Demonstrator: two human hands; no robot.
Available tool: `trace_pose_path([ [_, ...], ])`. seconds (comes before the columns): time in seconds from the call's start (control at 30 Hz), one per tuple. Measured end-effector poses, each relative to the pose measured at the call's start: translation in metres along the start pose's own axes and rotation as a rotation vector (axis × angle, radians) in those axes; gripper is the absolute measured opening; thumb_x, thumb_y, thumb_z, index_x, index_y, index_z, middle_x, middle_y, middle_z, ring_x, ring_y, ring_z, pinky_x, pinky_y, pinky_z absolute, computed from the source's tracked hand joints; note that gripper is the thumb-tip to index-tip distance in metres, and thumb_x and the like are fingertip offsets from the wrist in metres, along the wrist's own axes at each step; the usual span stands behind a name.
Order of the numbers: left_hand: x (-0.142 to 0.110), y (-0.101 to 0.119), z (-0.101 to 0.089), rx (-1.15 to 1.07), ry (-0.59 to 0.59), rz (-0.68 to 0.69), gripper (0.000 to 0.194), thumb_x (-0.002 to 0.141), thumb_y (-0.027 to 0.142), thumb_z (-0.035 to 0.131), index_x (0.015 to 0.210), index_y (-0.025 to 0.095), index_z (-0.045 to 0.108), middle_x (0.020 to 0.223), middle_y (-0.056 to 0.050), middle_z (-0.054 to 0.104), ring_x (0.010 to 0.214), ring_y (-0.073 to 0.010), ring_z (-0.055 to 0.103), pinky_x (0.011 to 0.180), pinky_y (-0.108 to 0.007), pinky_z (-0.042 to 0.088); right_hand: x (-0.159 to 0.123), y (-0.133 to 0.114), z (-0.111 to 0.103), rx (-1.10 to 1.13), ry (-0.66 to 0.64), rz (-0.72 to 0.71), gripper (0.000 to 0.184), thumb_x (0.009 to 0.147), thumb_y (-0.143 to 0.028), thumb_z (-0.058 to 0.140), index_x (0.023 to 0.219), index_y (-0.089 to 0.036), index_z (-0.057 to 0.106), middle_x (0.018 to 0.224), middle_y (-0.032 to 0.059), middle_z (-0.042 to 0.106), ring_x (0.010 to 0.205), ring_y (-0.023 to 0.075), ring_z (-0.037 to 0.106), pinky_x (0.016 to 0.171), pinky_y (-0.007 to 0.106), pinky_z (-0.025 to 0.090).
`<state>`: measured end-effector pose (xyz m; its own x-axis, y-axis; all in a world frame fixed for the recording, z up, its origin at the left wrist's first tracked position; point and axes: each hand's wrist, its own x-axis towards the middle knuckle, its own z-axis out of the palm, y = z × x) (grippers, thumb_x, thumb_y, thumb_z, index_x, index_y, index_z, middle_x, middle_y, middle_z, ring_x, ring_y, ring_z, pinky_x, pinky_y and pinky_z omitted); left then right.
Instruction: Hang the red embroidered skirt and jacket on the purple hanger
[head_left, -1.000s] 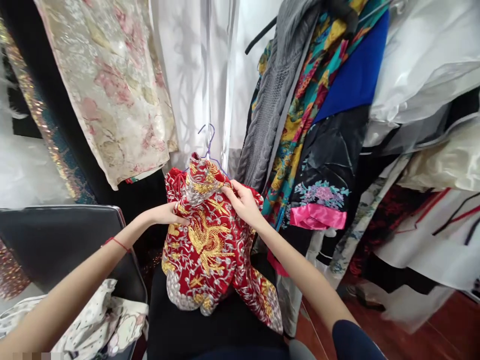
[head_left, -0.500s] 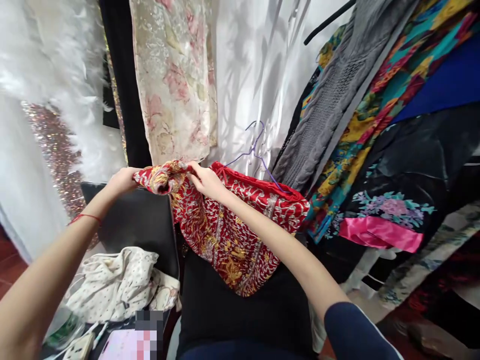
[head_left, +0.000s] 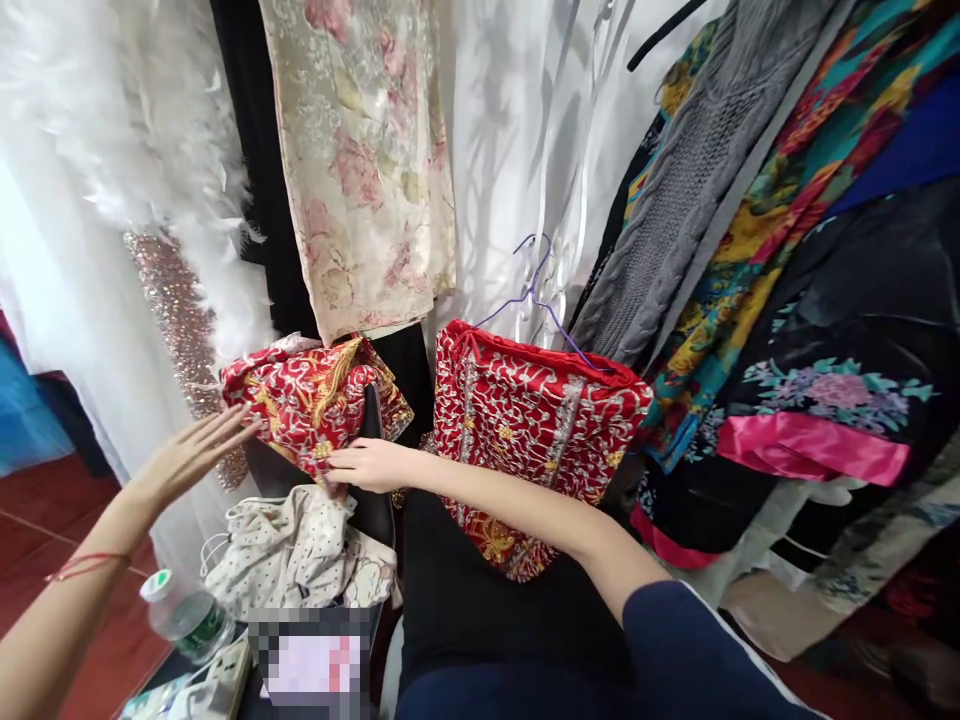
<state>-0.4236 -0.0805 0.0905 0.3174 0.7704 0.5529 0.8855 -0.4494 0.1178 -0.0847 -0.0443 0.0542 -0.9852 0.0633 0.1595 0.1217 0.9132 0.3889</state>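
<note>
A red cloth piece with gold and silver embroidery (head_left: 315, 400) lies draped over the back of a black chair (head_left: 375, 515). At its left edge is my left hand (head_left: 191, 455), open, with the fingers stretched out. My right hand (head_left: 371, 465) rests against the cloth's lower right side, its fingers extended along it. Under my right forearm, a matching red embroidered garment (head_left: 517, 430) hangs from a purple wire hanger (head_left: 534, 290) and lies over my black-clothed lap (head_left: 495, 620). My forearm hides part of this garment.
A dotted white cloth (head_left: 281, 550) lies on the chair seat. Near it are a plastic bottle (head_left: 191, 620), a power strip (head_left: 225, 680) and a pale pink flat item (head_left: 307, 670). Hanging clothes, including a grey knit (head_left: 667, 210) and a floral fabric (head_left: 360, 170), crowd behind and right.
The bunched red cloth held between both hands now lies spread over the chair back. My left hand has let go and moved down and left; my right hand has moved lower.
</note>
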Motion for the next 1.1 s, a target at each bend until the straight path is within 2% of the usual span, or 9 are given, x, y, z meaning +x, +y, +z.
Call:
trace_pose_path([
  [0.13,0.007,0.034,0.010,0.105,0.204,-0.107,0.032,0.085,0.039,0.047,0.114,0.039,0.062,0.146,0.007,0.057,0.133,-0.0257,0.055,0.115,-0.050,0.038,-0.049,0.010,-0.002,0.025,-0.053,0.146,0.029,0.097,-0.020,0.045,0.123,-0.017,0.059,0.116,0.0115,0.068,0.112,0.0207,0.060,0.093,0.035,0.040],
  [0.23,0.049,0.079,0.007,0.156,0.261,-0.109,0.050,0.088,0.043,0.050,0.136,0.028,0.049,0.158,-0.004,0.043,0.141,-0.0300,0.045,0.117,-0.048,0.034,-0.082,0.022,-0.021,0.080,-0.086,0.469,0.026,0.098,-0.023,0.041,0.112,-0.015,0.062,0.110,0.0118,0.069,0.108,0.0234,0.059,0.093,0.037,0.038],
  [0.33,0.102,0.117,0.015,0.153,0.318,-0.121,0.063,0.093,0.049,0.045,0.145,0.013,0.043,0.156,-0.018,0.042,0.143,-0.0327,0.041,0.116,-0.048,0.031,-0.113,0.032,-0.035,0.148,-0.099,0.747,0.025,0.097,-0.021,0.041,0.107,-0.015,0.063,0.111,0.0138,0.069,0.108,0.0241,0.061,0.093,0.036,0.038],
  [0.5,0.145,0.152,0.062,0.158,0.000,-0.081,0.055,0.093,0.050,0.040,0.128,0.012,0.060,0.129,-0.020,0.066,0.122,-0.0335,0.058,0.109,-0.050,0.035,-0.157,0.043,-0.040,0.199,-0.027,1.062,0.023,0.097,-0.024,0.042,0.103,-0.014,0.062,0.111,0.0181,0.070,0.106,0.0273,0.065,0.091,0.038,0.042],
  [0.67,0.137,0.188,0.088,0.205,-0.004,-0.008,0.048,0.094,0.045,0.039,0.121,0.014,0.065,0.130,-0.020,0.065,0.124,-0.0358,0.057,0.106,-0.050,0.036,-0.158,0.077,-0.022,0.451,0.245,1.374,0.037,0.093,-0.046,0.056,0.108,-0.012,0.056,0.093,0.0157,0.073,0.092,0.0281,0.069,0.083,0.039,0.049],
  [0.77,0.135,0.213,0.088,0.102,-0.032,0.072,0.040,0.095,0.041,0.041,0.117,0.018,0.065,0.127,-0.015,0.067,0.125,-0.0315,0.057,0.110,-0.050,0.034,-0.136,0.104,-0.005,0.755,0.510,1.432,0.037,0.097,-0.048,0.050,0.112,-0.015,0.050,0.082,0.0064,0.073,0.067,0.0161,0.068,0.071,0.030,0.052],
  [0.87,0.141,0.231,0.091,0.023,-0.022,0.087,0.037,0.095,0.041,0.044,0.117,0.018,0.063,0.126,-0.013,0.067,0.121,-0.0294,0.060,0.107,-0.047,0.040,-0.118,0.117,0.003,1.063,0.765,1.393,0.032,0.101,-0.048,0.036,0.098,-0.019,0.048,0.071,0.0009,0.070,0.047,0.0085,0.058,0.052,0.021,0.046],
  [0.97,0.162,0.240,0.102,-0.065,0.100,0.068,0.036,0.096,0.040,0.045,0.121,0.017,0.058,0.126,-0.014,0.065,0.120,-0.0285,0.060,0.104,-0.044,0.044,-0.120,0.107,0.001,1.269,0.945,1.284,0.042,0.097,-0.061,0.036,0.081,-0.022,0.043,0.058,-0.0033,0.062,0.042,0.0076,0.056,0.043,0.018,0.040],
  [1.1,0.212,0.251,0.125,-0.217,0.280,0.065,0.039,0.098,0.038,0.042,0.127,0.014,0.052,0.130,-0.018,0.061,0.124,-0.0260,0.057,0.106,-0.040,0.043,-0.149,0.077,-0.003,1.385,1.047,1.163,0.049,0.087,-0.070,0.044,0.074,-0.024,0.038,0.048,-0.0093,0.051,0.035,0.0074,0.049,0.038,0.019,0.035],
])
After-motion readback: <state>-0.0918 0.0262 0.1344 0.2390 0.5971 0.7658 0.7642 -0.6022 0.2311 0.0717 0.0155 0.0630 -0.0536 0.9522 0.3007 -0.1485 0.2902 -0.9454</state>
